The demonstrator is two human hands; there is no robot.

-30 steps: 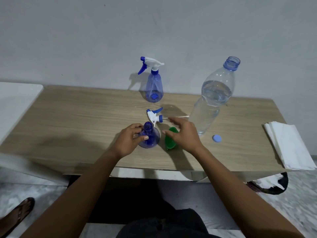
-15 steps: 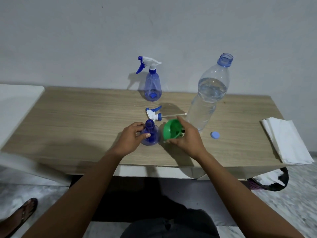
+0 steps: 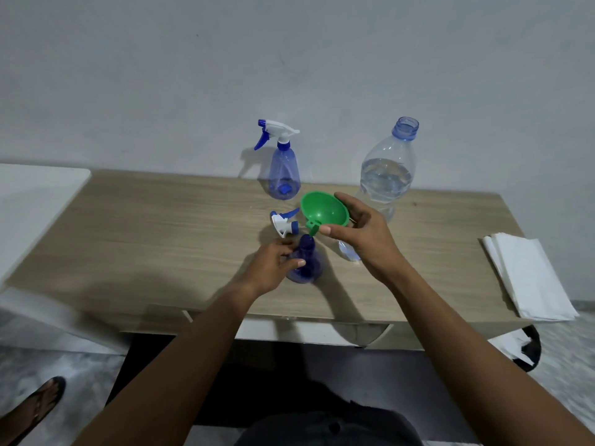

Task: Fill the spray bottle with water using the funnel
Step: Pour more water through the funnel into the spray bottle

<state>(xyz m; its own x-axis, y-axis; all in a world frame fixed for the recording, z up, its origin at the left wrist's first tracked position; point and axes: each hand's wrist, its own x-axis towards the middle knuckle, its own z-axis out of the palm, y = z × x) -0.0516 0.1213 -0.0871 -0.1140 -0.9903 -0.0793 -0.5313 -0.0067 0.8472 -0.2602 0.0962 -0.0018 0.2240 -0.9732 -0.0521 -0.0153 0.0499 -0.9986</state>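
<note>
The green funnel (image 3: pixel 324 210) is held aloft just above and behind the open spray bottle (image 3: pixel 304 262). It is pinched across its rim by the right hand (image 3: pixel 363 239), thumb at the near edge and fingers over the far edge. Its bowl is tilted towards the camera and its spout is hidden, so its aim cannot be told. The spray bottle is stood on the desk (image 3: pixel 161 236) near the front edge and is steadied by the left hand (image 3: pixel 273 263), whose grip is curled round the shoulder below the bare neck. Both pieces are judged to be light, thin, fairly stiff plastic: the funnel can be carried by a rim pinch alone, but the empty spray bottle could be tipped by a small knock, so a hold low on its body is advised while the spout is seated. The smooth walls may turn slippery once wetted. The heavy item is judged to be the uncapped water bottle (image 3: pixel 386 175) behind the right hand, well filled and soft-walled, best taken round the middle without squeezing. The unscrewed trigger head (image 3: pixel 285 222) is lying just behind the spray bottle, and a second sprayer (image 3: pixel 283 169) is stood by the wall.
</note>
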